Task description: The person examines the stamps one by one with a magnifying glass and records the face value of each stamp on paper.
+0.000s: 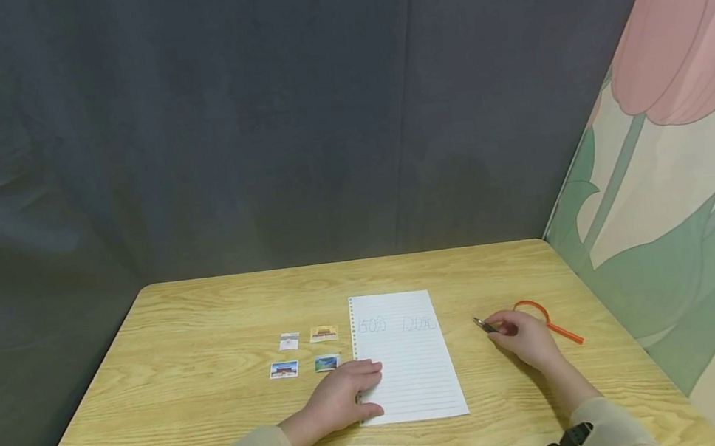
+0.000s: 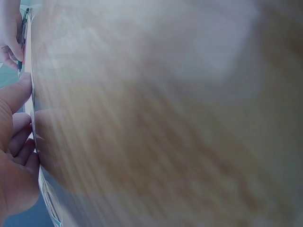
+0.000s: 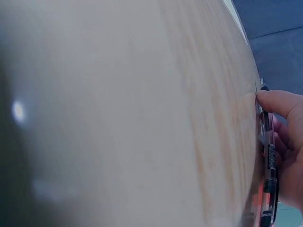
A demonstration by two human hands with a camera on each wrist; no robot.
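Lined sheet lies flat about the middle of the table, its top edge toward the far edge of the table. Near this top edge you have two short pieces of writing: the left one seems to begin with 150, the right one with 120; their last signs are too faint for me to be sure. So this part, I judge, is done, and the ruled lines below, as far as your hand does not cover them, carry no writing that I can see.

Your left hand rests over the left edge of the sheet with its fingers extended and grasps nothing. Your right hand pinches a pen, between the right edge of the sheet and the right edge of the table; the tip is apart from the paper, so no writing is in progress. Behind this hand lies an orange ring with a straight handle, partly hidden. Four stamps lie in two rows beyond the sheet's left edge, one just beside your left fingers.
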